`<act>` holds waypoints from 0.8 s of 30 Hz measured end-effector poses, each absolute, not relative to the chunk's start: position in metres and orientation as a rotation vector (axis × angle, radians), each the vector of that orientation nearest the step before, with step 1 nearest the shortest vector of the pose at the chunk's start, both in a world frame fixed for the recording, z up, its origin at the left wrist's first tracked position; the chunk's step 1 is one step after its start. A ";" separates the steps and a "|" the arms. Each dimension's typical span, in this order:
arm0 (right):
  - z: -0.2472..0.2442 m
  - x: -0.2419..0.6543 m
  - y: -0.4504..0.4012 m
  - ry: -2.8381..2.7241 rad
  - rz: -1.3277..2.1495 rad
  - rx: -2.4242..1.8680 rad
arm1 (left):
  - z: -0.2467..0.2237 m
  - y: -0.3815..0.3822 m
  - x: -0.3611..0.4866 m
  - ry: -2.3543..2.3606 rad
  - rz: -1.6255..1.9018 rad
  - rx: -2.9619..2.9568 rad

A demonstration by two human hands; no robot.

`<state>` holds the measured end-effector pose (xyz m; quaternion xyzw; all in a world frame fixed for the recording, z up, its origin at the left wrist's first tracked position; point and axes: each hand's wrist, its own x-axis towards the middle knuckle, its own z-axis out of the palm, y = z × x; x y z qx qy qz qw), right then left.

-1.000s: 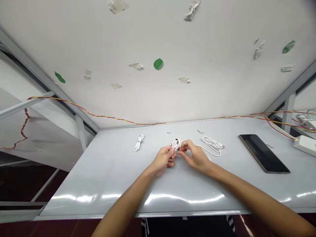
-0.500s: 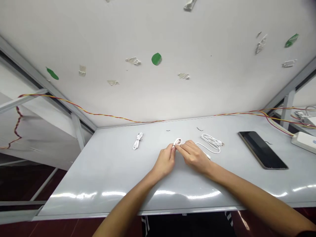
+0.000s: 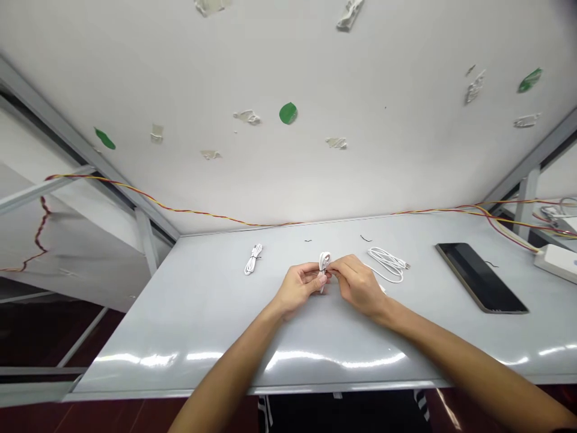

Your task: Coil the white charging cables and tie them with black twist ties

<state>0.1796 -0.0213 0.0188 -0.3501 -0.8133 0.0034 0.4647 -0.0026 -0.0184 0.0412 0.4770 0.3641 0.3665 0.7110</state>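
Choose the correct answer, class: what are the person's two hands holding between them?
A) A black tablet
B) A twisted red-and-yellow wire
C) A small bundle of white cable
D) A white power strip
C: the small bundle of white cable stands pinched between the fingers of the left hand and the right hand.

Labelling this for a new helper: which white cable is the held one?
On the white table, find the left hand and right hand meeting mid-table. Pinched between them is a small bundled white cable; the white bundle and coil beside it lie untouched.
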 end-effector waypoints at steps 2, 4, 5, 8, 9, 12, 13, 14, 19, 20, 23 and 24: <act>0.020 0.180 -0.022 -1.988 0.018 -0.867 | 0.040 -0.019 -0.001 0.819 0.835 1.053; 0.021 0.180 -0.023 -1.996 0.022 -0.872 | 0.040 -0.020 -0.001 0.789 0.820 1.031; 0.021 0.180 -0.023 -2.002 0.031 -0.870 | 0.040 -0.021 -0.001 0.776 0.815 1.020; 0.023 0.180 -0.024 -1.994 0.088 -0.854 | 0.041 -0.021 -0.001 0.805 0.835 0.983; 0.024 0.180 -0.024 -1.979 0.131 -0.859 | 0.041 -0.020 -0.001 0.823 0.846 0.972; 0.027 0.181 -0.024 -1.913 0.300 -0.892 | 0.041 -0.020 -0.001 0.836 0.859 0.959; 0.028 0.181 -0.024 -1.900 0.350 -0.898 | 0.041 -0.020 -0.001 0.832 0.863 0.962; 0.028 0.181 -0.024 -1.894 0.380 -0.897 | 0.041 -0.020 -0.002 0.829 0.868 0.965; 0.026 0.181 -0.024 -1.927 0.254 -0.855 | 0.042 -0.020 -0.001 0.861 0.880 0.950; 0.024 0.181 -0.024 -1.950 0.184 -0.848 | 0.042 -0.020 -0.001 0.874 0.882 0.940; 0.020 0.181 -0.025 -1.993 0.005 -0.867 | 0.041 -0.021 0.001 0.892 0.882 0.920; 0.019 0.181 -0.026 -1.994 -0.023 -0.883 | 0.040 -0.021 0.002 0.892 0.884 0.920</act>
